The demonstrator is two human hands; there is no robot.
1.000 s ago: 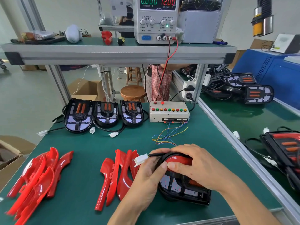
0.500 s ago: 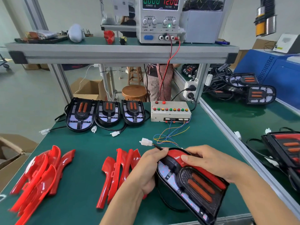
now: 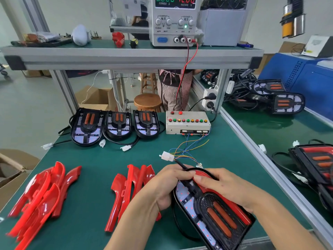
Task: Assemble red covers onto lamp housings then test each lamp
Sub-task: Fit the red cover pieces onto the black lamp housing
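A black lamp housing [image 3: 214,213] with two orange bars sits tilted at the table's front edge, a red cover [image 3: 205,176] fitted along its right side. My left hand [image 3: 162,186] grips its left edge. My right hand [image 3: 227,186] holds its upper right side, fingers on the cover. The lamp's black cable ends in a white plug [image 3: 167,156] lying loose by the tester's coloured wires. Two piles of loose red covers lie at left [image 3: 39,195] and centre [image 3: 131,184]. Three uncovered housings [image 3: 115,125] stand in a row at the back.
A beige tester box [image 3: 187,123] with coloured buttons sits behind the lamp. A power supply [image 3: 174,20] on the upper shelf reads 12.00 volts. More lamps lie on the right-hand bench [image 3: 281,100]. A person in an apron stands behind the bench beside a stool [image 3: 147,101].
Both hands lifted and turned the lamp from lying flat to face up and tilted toward me. Its white plug swung from beside my left hand up toward the tester's wires.
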